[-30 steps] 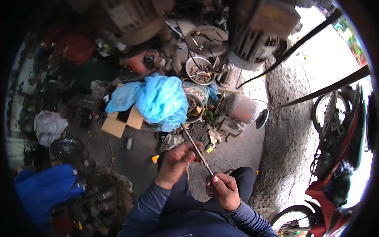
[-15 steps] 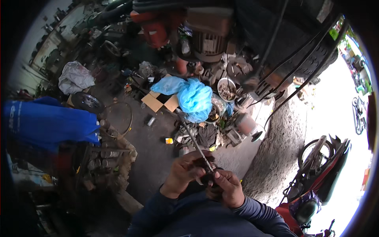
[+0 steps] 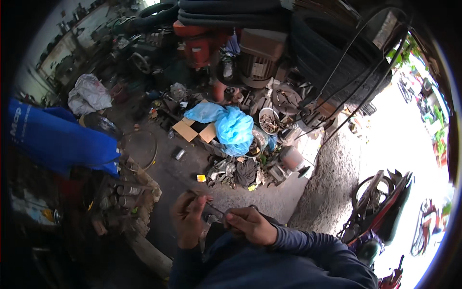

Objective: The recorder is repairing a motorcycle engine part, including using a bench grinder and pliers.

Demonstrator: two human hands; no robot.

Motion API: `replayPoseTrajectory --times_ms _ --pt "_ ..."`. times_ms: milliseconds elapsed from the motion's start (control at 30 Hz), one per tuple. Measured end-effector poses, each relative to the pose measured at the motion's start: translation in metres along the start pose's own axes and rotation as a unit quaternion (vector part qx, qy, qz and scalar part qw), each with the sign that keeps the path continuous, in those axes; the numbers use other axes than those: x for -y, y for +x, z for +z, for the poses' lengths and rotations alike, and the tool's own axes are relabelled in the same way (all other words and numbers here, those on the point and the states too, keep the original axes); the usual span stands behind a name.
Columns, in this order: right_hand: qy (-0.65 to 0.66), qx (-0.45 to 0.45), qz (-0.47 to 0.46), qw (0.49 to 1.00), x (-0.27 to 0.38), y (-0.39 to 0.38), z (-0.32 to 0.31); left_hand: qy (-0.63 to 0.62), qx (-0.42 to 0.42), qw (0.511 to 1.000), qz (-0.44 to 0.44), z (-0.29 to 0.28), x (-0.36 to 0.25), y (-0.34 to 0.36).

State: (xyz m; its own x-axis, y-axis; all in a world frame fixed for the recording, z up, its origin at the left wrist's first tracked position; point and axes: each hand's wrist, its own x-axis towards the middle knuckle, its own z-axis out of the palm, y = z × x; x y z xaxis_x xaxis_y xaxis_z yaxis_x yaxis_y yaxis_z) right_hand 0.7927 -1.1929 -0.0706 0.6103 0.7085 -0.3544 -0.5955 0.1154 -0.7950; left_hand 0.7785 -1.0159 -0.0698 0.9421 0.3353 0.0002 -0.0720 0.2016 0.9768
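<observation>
My left hand (image 3: 188,219) is raised in front of me with its fingers curled and the thumb against them. Close by on the right, my right hand (image 3: 251,225) is closed, its thumb pressed on the bent forefinger. A thin dark rod (image 3: 215,208) spans the gap between the two hands. Its left end meets my left fingertips and its right end goes into my right grip. What else lies inside the right fist is hidden by the fingers.
Beyond the hands lie a blue plastic bag (image 3: 234,130), an open cardboard box (image 3: 185,129), a bucket of small parts (image 3: 268,120) and a small metal can (image 3: 179,154). A blue cover (image 3: 62,139) hangs at left. Tyres (image 3: 337,58) stand behind; a motorcycle (image 3: 380,207) is at right.
My hands were close together around a long rod pointing away from me. Now they are apart, the left hand moved left, and the visible rod runs crosswise between them.
</observation>
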Motion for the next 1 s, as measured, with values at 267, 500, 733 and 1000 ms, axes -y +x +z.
replayPoseTrajectory --times_ms 267,500,733,1000 --pt "0.062 0.051 -0.001 0.997 -0.005 0.032 0.039 0.088 0.031 0.995 0.042 -0.060 -0.021 0.013" --pt "0.098 0.059 0.043 0.992 -0.014 0.043 0.062 0.189 0.039 0.979 0.059 -0.085 -0.042 0.019" --pt "0.188 0.122 0.027 0.974 -0.004 0.045 0.076 0.143 0.117 0.982 0.041 -0.095 -0.062 0.017" --pt "0.127 0.153 0.042 0.979 0.011 0.053 0.067 0.085 0.020 0.996 0.034 -0.082 -0.066 0.004"
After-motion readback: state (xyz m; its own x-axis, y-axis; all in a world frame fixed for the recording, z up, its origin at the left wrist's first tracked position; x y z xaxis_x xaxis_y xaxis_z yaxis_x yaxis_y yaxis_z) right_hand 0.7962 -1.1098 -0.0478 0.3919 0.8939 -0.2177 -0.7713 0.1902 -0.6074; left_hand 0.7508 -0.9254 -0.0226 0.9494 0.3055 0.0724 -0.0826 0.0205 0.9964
